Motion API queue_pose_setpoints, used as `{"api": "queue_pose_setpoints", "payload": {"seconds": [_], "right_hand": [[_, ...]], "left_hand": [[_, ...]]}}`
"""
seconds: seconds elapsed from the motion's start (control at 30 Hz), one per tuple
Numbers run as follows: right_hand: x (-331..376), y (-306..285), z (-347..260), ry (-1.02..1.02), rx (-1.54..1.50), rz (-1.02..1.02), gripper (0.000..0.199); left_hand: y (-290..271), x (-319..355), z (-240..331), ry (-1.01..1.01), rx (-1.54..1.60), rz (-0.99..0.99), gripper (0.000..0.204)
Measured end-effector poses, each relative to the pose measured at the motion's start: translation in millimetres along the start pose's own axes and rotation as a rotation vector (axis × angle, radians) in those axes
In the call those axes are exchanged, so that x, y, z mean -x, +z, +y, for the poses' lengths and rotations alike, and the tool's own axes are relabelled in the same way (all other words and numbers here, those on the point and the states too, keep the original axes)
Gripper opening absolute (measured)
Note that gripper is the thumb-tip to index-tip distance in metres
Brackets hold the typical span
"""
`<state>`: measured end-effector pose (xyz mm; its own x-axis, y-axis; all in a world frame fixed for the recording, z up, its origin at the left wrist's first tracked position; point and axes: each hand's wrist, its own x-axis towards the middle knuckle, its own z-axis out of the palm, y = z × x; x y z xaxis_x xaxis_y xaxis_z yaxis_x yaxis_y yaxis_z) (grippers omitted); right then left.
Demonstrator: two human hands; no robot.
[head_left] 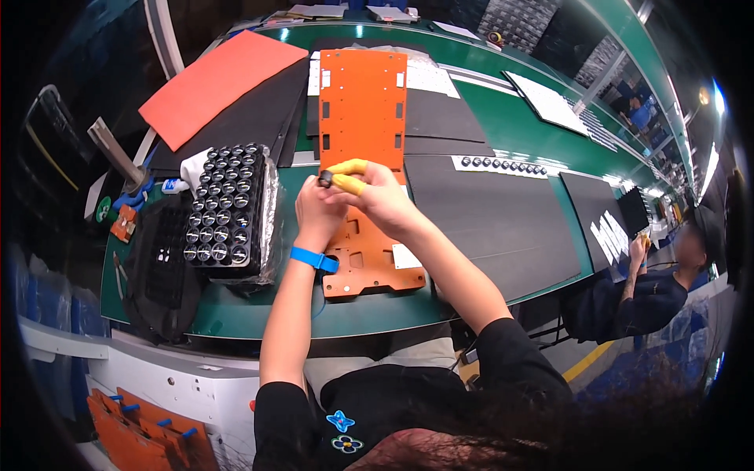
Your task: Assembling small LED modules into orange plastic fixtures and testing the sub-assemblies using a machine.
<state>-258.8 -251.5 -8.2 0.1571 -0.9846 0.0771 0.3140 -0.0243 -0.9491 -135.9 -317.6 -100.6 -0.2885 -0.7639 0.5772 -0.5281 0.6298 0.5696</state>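
My two hands meet over the orange plate, around a small black round part [325, 179]. Yellow finger covers sit on the fingers of my right hand [385, 200], which pinches the part from the right. My left hand [314, 208], with a blue strap [314, 260] on its wrist, is closed against the part from the left; its fingers are partly hidden. Under the hands lies a brown-orange fixture [369, 267] with cut-outs, at the near end of the long orange plate [363, 102]. Left of them stands a black tray [228, 206] holding rows of black round parts with shiny tops.
Black mats [487, 228] cover the green bench to the right, with a white strip [500, 165] of small round parts along one. A red-orange sheet [224, 86] lies far left. A small white bottle [174, 186] stands beside the tray. Another person [652, 290] works at right.
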Motion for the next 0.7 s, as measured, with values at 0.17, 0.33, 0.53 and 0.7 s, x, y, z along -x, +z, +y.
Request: {"api": "queue_pose_setpoints", "payload": {"seconds": [0.17, 0.33, 0.53, 0.7], "right_hand": [[10.2, -47.0, 4.0, -0.036, 0.022, 0.189, 0.022], [19.7, -43.8, 10.1, -0.028, 0.218, 0.199, 0.019], [23.2, -66.5, 18.2, -0.016, 0.287, 0.217, 0.020], [15.2, -116.4, -33.0, -0.039, 0.756, 0.549, 0.021]], "left_hand": [[-11.3, -5.9, 28.6, 0.051, 0.197, 0.123, 0.026], [-19.6, -6.1, 39.0, 0.283, 0.238, 0.043, 0.033], [-13.5, -7.5, 40.8, 0.393, 0.128, 0.015, 0.032], [-20.5, -7.7, 28.3, 0.307, 0.067, 0.048, 0.027]]}}
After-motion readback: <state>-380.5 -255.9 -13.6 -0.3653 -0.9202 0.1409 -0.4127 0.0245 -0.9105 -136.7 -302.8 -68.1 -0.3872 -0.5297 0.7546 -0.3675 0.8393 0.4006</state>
